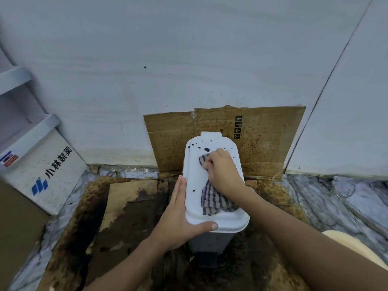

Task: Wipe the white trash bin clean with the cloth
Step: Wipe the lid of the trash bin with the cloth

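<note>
The white trash bin (194, 181) stands on stained cardboard by the wall, its lid closed and seen from above. Dark spots dot the far part of the lid and one sits near the left middle. My right hand (223, 171) grips a blue-and-beige checked cloth (213, 199) on the lid, with the cloth's loose end trailing toward the lid's near edge. My left hand (178, 217) holds the bin's near left corner, fingers straight along the lid's left side and thumb across the front edge. A black foot pedal (206, 260) shows below the bin.
Stained brown cardboard (262, 143) leans on the white wall behind the bin, and more covers the floor (126, 206). A white box with blue print (46, 175) stands at the left. Marbled floor tiles (336, 196) lie to the right.
</note>
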A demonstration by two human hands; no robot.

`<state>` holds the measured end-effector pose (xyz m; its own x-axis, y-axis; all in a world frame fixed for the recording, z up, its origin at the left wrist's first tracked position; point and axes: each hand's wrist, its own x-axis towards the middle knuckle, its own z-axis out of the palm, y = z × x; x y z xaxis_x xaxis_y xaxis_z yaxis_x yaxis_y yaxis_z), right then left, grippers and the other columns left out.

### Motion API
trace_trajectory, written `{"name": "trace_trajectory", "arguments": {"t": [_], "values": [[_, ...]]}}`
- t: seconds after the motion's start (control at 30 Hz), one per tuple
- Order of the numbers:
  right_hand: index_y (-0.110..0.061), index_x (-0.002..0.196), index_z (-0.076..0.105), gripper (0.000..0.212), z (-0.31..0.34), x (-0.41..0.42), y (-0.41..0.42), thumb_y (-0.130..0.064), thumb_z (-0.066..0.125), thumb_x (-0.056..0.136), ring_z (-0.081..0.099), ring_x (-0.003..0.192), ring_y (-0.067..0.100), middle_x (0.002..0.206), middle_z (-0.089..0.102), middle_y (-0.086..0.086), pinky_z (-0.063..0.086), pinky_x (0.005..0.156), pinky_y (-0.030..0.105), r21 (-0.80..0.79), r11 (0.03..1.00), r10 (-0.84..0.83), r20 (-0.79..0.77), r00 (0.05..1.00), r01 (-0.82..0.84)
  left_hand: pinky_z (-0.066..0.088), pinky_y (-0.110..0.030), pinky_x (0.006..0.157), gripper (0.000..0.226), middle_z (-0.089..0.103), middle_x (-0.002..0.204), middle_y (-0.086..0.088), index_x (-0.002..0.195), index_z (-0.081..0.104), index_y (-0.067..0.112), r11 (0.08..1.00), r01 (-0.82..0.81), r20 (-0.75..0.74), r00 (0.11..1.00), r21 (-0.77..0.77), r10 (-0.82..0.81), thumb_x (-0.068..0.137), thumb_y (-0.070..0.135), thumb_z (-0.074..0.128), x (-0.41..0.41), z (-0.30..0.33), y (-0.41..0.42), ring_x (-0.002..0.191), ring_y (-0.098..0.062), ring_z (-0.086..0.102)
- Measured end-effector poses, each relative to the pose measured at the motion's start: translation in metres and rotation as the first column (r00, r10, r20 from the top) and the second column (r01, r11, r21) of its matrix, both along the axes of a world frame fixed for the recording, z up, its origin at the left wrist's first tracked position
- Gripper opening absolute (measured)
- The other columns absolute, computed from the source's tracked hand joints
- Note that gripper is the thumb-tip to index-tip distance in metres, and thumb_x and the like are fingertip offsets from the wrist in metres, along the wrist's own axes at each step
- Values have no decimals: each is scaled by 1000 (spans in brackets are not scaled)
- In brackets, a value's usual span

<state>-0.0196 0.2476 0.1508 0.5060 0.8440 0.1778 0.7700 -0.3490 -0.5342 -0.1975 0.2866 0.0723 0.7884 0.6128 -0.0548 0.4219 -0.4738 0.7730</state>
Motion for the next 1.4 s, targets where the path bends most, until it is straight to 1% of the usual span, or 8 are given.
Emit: {"name": "trace_trajectory", "arguments": {"t": [0.13, 0.3, 0.43, 0.63, 0.77, 0.87, 1.07, 1.4], "values": [[-10, 89, 59, 16, 25, 14, 4, -16, 52, 101, 52, 78, 8, 85, 56, -2, 40, 71, 27, 226, 970, -59, -144, 988, 91, 14, -21, 118, 147, -27, 161, 37, 158, -23, 46, 1000, 7, 26, 1000, -1, -6, 57, 91, 73, 0, -2, 1, 147, 18, -15], [-9, 129, 51, 29, 23, 13, -5, -14, 46, 101, 42, 119, 30, 127, 50, 11, 40, 101, 42, -127, 992, 32, 183, 983, -9, 18, -26, 122, 148, -31, 158, 38, 158, -24, 44, 1000, 10, 32, 999, -20, -9, 56, 92, 72, -1, -3, 2, 151, 11, -11], [-8, 117, 59, 23, 13, -3, -22, -16, 46, 100, 50, 108, 27, 118, 55, 10, 47, 90, 43, 61, 997, 41, 200, 979, -54, 20, -30, 124, 148, -32, 159, 37, 159, -24, 42, 1000, 17, 32, 999, -22, -16, 57, 92, 71, 0, -1, 2, 152, 9, -12], [-28, 147, 44, 44, -4, 4, -47, -35, 35, 105, 41, 129, 21, 151, 45, -9, 33, 99, 44, -215, 968, 190, 303, 934, -127, 21, -32, 125, 148, -32, 160, 35, 158, -25, 42, 1000, 23, 16, 1000, -10, -23, 57, 93, 70, 0, 1, 2, 153, 7, -11], [-19, 131, 59, 35, 13, 13, -35, -27, 46, 99, 45, 116, 25, 127, 57, 2, 37, 95, 42, -88, 995, 74, 299, 951, -50, 21, -28, 120, 148, -32, 159, 37, 158, -25, 44, 1000, 22, 27, 999, -19, -21, 56, 93, 70, 2, 2, 1, 151, 10, -10], [-11, 120, 65, 28, 21, 5, -16, -21, 53, 98, 49, 110, 24, 115, 58, 6, 42, 94, 35, -58, 982, 187, 226, 956, -178, 20, -27, 121, 148, -31, 159, 37, 158, -25, 45, 1000, 22, 40, 999, -20, -22, 56, 92, 71, 2, 1, 2, 151, 10, -7], [-8, 116, 58, 41, 18, -4, 1, -40, 55, 90, 43, 119, 29, 127, 48, 12, 43, 98, 39, -309, 951, 133, 328, 935, -27, 21, -25, 120, 148, -29, 161, 36, 157, -25, 46, 1000, 13, 49, 999, -23, -12, 56, 92, 72, 3, -2, 2, 152, 9, -4], [-6, 99, 58, 12, 14, 0, -2, -11, 50, 93, 43, 116, 29, 127, 49, 13, 39, 100, 36, -307, 952, 123, 309, 943, -24, 20, -24, 118, 149, -31, 159, 37, 157, -26, 46, 1000, 9, 39, 999, -14, -8, 54, 94, 70, 3, -2, 2, 152, 7, -4]]}}
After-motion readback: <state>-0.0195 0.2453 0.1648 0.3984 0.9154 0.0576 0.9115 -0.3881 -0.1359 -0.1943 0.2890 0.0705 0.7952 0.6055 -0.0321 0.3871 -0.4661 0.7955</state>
